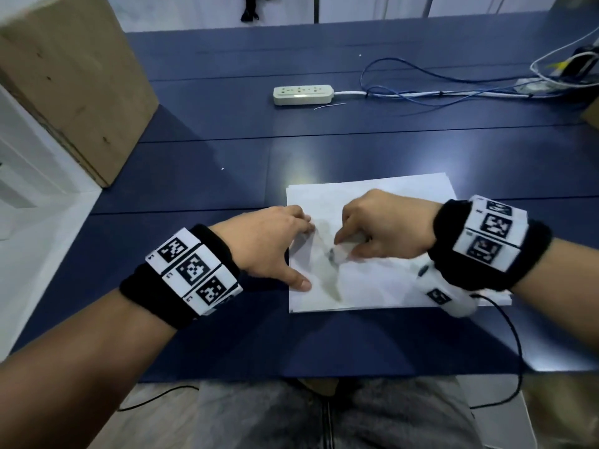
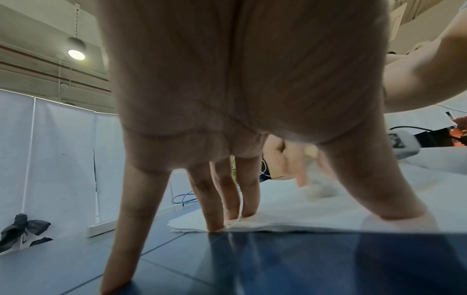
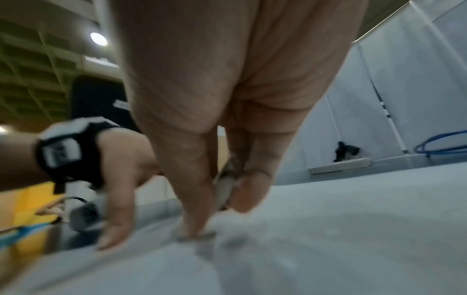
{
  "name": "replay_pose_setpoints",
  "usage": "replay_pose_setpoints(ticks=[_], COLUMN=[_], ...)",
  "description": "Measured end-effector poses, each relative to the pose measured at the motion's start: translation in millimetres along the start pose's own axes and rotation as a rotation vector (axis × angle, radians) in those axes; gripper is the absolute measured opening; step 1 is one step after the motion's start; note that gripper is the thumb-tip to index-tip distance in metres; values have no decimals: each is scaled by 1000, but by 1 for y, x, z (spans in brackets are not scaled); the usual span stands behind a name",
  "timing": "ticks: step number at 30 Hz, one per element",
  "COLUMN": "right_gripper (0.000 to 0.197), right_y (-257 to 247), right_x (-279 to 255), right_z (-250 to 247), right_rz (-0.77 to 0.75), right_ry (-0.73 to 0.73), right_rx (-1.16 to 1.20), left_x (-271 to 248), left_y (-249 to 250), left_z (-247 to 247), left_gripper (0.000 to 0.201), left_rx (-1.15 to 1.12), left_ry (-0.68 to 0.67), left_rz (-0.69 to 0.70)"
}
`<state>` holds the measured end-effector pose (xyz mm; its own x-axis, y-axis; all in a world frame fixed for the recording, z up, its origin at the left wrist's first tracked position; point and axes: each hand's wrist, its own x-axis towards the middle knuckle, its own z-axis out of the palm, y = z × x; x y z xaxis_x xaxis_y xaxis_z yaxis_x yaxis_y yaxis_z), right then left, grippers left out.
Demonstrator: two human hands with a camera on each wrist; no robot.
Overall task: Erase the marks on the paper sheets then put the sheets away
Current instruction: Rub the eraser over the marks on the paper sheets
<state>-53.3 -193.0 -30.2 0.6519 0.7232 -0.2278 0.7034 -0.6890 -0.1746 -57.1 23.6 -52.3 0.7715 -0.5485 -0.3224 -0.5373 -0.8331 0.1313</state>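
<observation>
Head view: erasing under way on the paper sheets [image 1: 389, 196], stacked on the tabletop [image 1: 227, 140] near its front edge.
Left hand [image 1: 269, 244] spreads straight fingers [image 2: 215, 209] on the stack's left edge, likely to stop it sliding. Right hand [image 1: 379, 228] pinches an eraser [image 3: 225, 189] onto the stack's middle. No container seen for sheets; cardboard box [image 1: 74, 76] far left, contents unseen.

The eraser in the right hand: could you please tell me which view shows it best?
The right wrist view: the eraser sits close up, pinched between fingertips. The head view shows only a blurred tip on the paper sheets; the left wrist view, a faint smear.
</observation>
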Motion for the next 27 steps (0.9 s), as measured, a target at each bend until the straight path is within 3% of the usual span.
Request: replay_pose_setpoints(ticks=[4, 7, 10, 16, 22, 27], right_gripper=[44, 26, 28, 28, 30, 17], right_y=[10, -4, -12, 10, -20, 6], right_x=[11, -6, -16, 15, -21, 13], right_z=[-4, 3, 6, -1, 10, 1], right_rz=[93, 4, -56, 56, -109, 31], right_ry=[27, -54, -138, 18, -208, -23], right_rx=[2, 2, 23, -65, 103, -3], left_x=[0, 2, 5, 6, 5, 6], left_y=[-2, -4, -5, -4, -6, -2], left_z=[1, 0, 0, -1, 1, -2], left_gripper=[98, 101, 101, 102, 97, 97], left_rx=[9, 7, 18, 16, 7, 15], left_ry=[-3, -13, -24, -6, -22, -27], left_rz=[-3, -8, -21, -17, -28, -15])
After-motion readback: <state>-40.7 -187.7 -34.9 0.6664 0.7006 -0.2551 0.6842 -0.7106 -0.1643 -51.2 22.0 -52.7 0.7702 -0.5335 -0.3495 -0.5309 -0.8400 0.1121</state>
